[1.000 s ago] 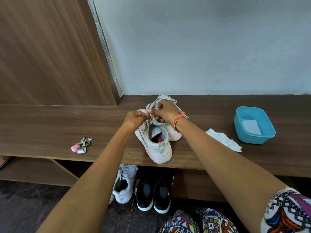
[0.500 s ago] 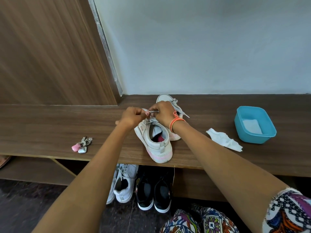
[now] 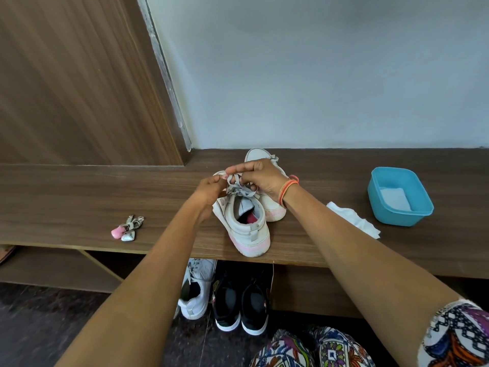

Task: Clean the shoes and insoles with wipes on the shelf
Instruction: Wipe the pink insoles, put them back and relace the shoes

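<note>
Two white sneakers with pink soles stand on the wooden shelf (image 3: 79, 197). The near sneaker (image 3: 248, 229) has its heel toward me and a pink insole showing inside. The far sneaker (image 3: 267, 207) sits behind it, partly hidden by my right hand. My left hand (image 3: 209, 190) and my right hand (image 3: 260, 178) both pinch the grey laces (image 3: 239, 188) over the near sneaker's tongue. A crumpled white wipe (image 3: 353, 219) lies on the shelf to the right.
A blue plastic tub (image 3: 399, 197) holding a white wipe stands at the right. A pink and silver keychain (image 3: 125, 230) lies at the left. Under the shelf are a white sneaker (image 3: 197, 290) and a black pair (image 3: 240, 300). A wall closes the back.
Both hands have kept working the laces of the near sneaker; a lace loop now stands between the fingers. The shoes, wipe and tub have not moved.
</note>
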